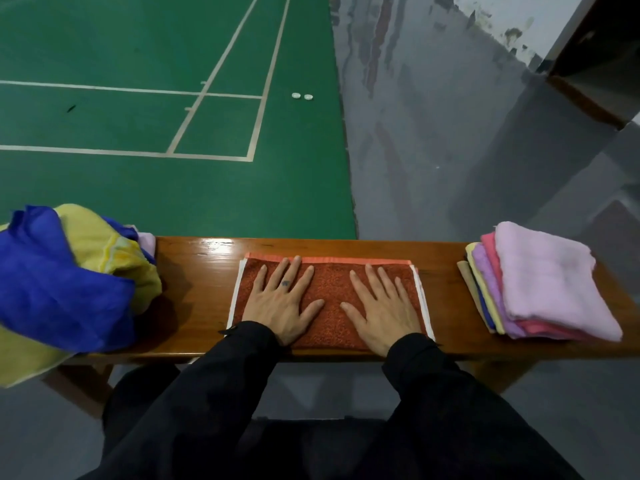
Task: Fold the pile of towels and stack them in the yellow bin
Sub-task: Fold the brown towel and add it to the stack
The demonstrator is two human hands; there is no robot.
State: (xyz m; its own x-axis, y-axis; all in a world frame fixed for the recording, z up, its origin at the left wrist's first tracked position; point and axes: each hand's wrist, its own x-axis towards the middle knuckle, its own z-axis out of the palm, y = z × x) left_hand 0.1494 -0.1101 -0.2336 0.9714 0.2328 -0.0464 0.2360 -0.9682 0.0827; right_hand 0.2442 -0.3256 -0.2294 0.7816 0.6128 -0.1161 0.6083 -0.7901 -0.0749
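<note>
A rust-red towel (330, 285) with white side edges lies folded flat in the middle of the wooden bench (197, 299). My left hand (282, 299) presses flat on its left half, fingers spread. My right hand (381, 306) presses flat on its right half, fingers straight. A loose pile of unfolded towels (69, 282), blue and yellow, sits on the bench's left end. A stack of folded towels (543, 289), pink on top, lies on the right end. No yellow bin is in view.
Beyond the bench is a green court floor (138, 188) with white lines and two small white discs (302, 96). Grey floor (450, 150) runs to the right. A dark wooden frame (595, 81) stands at the far right.
</note>
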